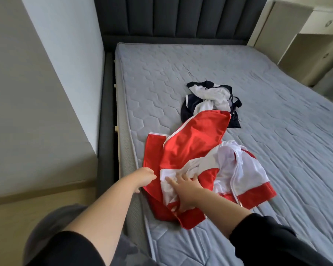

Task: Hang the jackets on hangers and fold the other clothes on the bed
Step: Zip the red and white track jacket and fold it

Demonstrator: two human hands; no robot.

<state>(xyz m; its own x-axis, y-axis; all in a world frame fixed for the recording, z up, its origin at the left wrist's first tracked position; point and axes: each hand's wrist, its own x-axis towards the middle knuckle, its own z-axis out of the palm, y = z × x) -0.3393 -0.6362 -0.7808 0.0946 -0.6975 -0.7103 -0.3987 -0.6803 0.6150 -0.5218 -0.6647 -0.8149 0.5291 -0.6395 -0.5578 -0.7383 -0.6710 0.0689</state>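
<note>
Fingers [188, 178] of the right hand [183, 191] are splayed on the red jacket [190, 141]—its edge is pinched by the left hand [145, 177].
Jacket is being spread out—a hanger is needed next.

Wearing: black fabric left sleeve [71, 248], black fabric right sleeve [267, 233], both end near elbow, forearms bare. Also bare: left hand [145, 177], right hand [186, 191]. Blurred mottled-grey trouser leg [52, 221].

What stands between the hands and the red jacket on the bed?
Nothing visible does. The left hand holds the red jacket at its left edge, and the right hand rests on its white lining.
</note>
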